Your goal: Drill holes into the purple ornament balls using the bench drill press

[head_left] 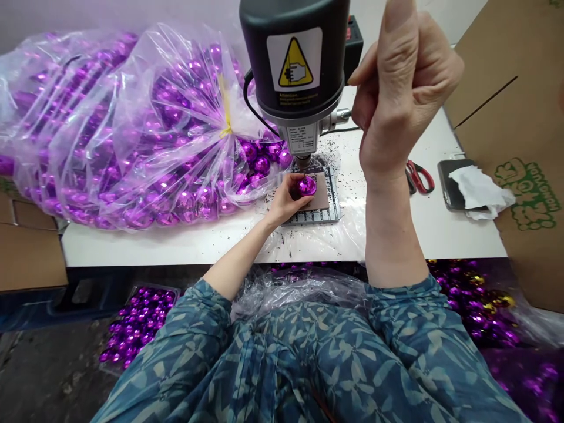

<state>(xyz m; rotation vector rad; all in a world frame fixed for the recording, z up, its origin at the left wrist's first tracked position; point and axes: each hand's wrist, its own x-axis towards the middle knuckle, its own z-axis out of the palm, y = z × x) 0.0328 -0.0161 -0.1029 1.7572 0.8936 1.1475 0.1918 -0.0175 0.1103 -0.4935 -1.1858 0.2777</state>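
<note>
My left hand [287,198] pinches a shiny purple faceted bauble [307,185] between thumb and fingers. The bauble rests on a brown square board [322,194] on the slotted metal base [335,208] of a bench drill press [294,64]. Just above the bauble is the press's chuck [302,161]. Raised at the right of the black motor housing, my right hand [399,88] is closed in a fist around the press's feed lever [342,116]; its fingers hide most of the grip.
A tied clear bag of purple baubles [132,135] fills the table's left side. Red-handled scissors [420,177], a dark flat case [456,176] and a crumpled white tissue [480,188] lie right. Cardboard boxes [497,53] flank the white table [176,249]. More baubles [141,320] are below.
</note>
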